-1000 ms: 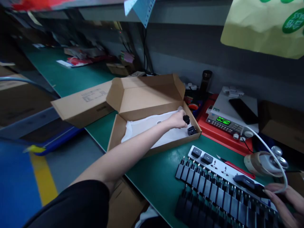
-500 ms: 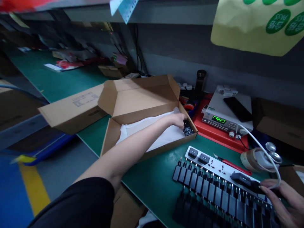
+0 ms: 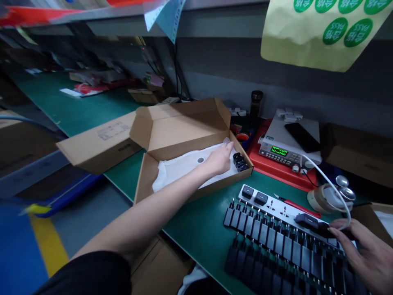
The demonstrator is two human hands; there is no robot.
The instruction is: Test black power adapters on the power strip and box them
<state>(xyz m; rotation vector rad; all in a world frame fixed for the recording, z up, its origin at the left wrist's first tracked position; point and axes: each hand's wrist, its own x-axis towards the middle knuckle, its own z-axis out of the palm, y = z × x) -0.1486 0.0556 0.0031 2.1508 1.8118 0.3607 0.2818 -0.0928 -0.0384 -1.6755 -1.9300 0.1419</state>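
My left hand [image 3: 218, 159] is over the open cardboard box [image 3: 179, 198], above its white liner [image 3: 178, 168]. Its fingers are drawn together, and whatever they may hold is hidden. Just to its right, several small black adapters [image 3: 239, 162] stand in a row at the box's right end. At the lower right, my right hand [image 3: 365, 250] pinches the black end of a white cable [image 3: 333, 180]. That end is close against a black power adapter [image 3: 308, 221] on the white power strip [image 3: 278, 208]. Rows of black plug adapters [image 3: 267, 233] lie in front of the strip.
A tester [image 3: 278, 152] with a lit green display stands on a red base [image 3: 254, 157], a phone [image 3: 302, 137] on top. A red-handled knife [image 3: 299, 207] and a tape roll [image 3: 319, 198] lie behind the strip. Another carton [image 3: 101, 141] sits left of the box.
My left hand has moved left, away from the black adapters, which now show more fully. My right hand keeps its pinch at the strip. The tester's display reading has changed.
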